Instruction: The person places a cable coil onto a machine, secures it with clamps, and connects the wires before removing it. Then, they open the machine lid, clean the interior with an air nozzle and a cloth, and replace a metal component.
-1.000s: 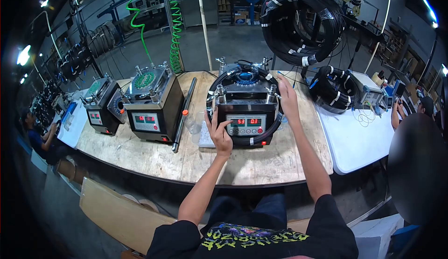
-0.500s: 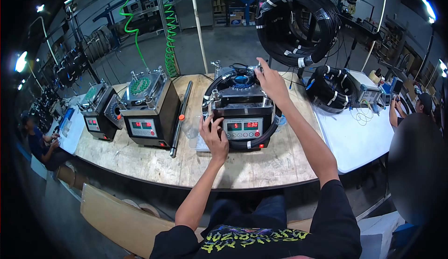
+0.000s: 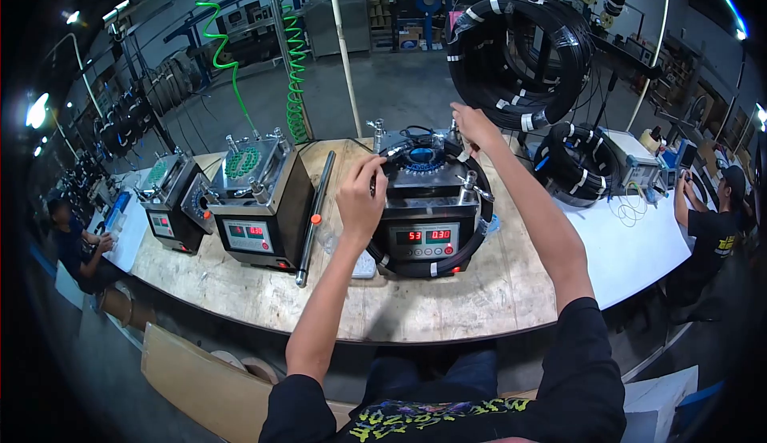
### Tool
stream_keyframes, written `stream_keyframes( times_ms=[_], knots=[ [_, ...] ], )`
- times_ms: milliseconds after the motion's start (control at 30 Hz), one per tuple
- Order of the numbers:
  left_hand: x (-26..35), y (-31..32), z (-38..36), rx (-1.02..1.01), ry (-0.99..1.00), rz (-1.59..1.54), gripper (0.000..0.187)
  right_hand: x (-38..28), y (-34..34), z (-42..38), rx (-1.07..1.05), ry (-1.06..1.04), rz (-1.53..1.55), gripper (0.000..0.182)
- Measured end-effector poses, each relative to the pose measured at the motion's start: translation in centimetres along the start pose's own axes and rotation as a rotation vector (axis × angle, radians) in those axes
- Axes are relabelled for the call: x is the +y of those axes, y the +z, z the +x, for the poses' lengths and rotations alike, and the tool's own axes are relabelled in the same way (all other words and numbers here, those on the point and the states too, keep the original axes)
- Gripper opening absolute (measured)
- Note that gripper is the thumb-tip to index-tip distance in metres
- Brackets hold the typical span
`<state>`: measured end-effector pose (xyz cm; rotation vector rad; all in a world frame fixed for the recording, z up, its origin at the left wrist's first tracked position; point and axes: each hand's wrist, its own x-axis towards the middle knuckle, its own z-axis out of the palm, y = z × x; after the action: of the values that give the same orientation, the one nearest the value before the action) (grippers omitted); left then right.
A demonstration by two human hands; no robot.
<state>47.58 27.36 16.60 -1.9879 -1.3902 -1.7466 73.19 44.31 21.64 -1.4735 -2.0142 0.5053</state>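
Here, left hand (image 3: 362,197) and right hand (image 3: 477,129) curl at one machine (image 3: 403,241) of three, whether pinching I cannot tell.

Black-fronted machine (image 3: 411,215), stood upright at right on wooden table (image 3: 264,299), red digits (image 3: 415,236) lit, looped by white-banded black cable (image 3: 411,270)

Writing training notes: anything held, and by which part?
Cannot tell; left hand at front left of the machine, right hand at its rear right clamp.
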Motion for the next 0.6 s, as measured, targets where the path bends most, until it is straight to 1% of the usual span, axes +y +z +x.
stream_keyframes(
  times_ms=[33, 67, 133, 167, 267, 300, 333, 400, 467, 533, 567, 600],
  knots=[
    [-0.2, 0.3, -0.6, 0.037, 0.010, 0.020, 0.020, 0.4, 0.4, 1.1, -0.018, -0.035, -0.066, 0.034],
    [-0.6, 0.6, -1.3, 0.072, 0.020, 0.039, 0.019, 0.9, 0.3, 2.3, -0.047, 0.042, -0.087, 0.036],
    [-1.0, 0.8, -2.4, 0.076, 0.011, 0.046, 0.019, -0.2, -0.7, 3.0, -0.106, 0.195, -0.131, 0.049],
    [-0.9, 0.8, -2.5, 0.071, 0.014, 0.043, 0.019, -0.8, -1.2, 3.0, -0.072, 0.214, -0.154, 0.052],
    [-1.1, 0.9, -3.1, 0.059, 0.011, 0.051, 0.019, 0.1, -1.3, 5.4, -0.058, 0.185, -0.237, 0.049],
    [-1.1, 0.9, -3.2, 0.057, 0.003, 0.047, 0.019, 0.1, -1.1, 6.2, -0.096, 0.208, -0.309, 0.044],
    [-1.1, 0.9, -3.2, 0.054, -0.003, 0.043, 0.019, 0.3, -0.8, 7.1, -0.133, 0.229, -0.382, 0.043],
    [-1.1, 0.9, -3.2, 0.050, -0.004, 0.048, 0.019, 1.0, -0.2, 9.3, -0.157, 0.264, -0.486, 0.045],
    [-1.1, 0.8, -3.2, 0.053, 0.003, 0.059, 0.019, 3.6, 1.3, 11.8, -0.132, 0.292, -0.551, 0.042],
    [-1.2, 0.9, -3.3, 0.062, 0.018, 0.071, 0.019, 4.3, 2.1, 11.8, -0.049, 0.331, -0.393, 0.025],
    [-1.2, 1.0, -3.3, 0.061, 0.008, 0.062, 0.019, 4.7, 2.4, 11.7, -0.006, 0.350, -0.316, 0.023],
    [-1.2, 1.0, -3.3, 0.059, -0.002, 0.053, 0.020, 5.4, 2.7, 11.8, -0.038, 0.322, -0.217, 0.024]
  ],
)
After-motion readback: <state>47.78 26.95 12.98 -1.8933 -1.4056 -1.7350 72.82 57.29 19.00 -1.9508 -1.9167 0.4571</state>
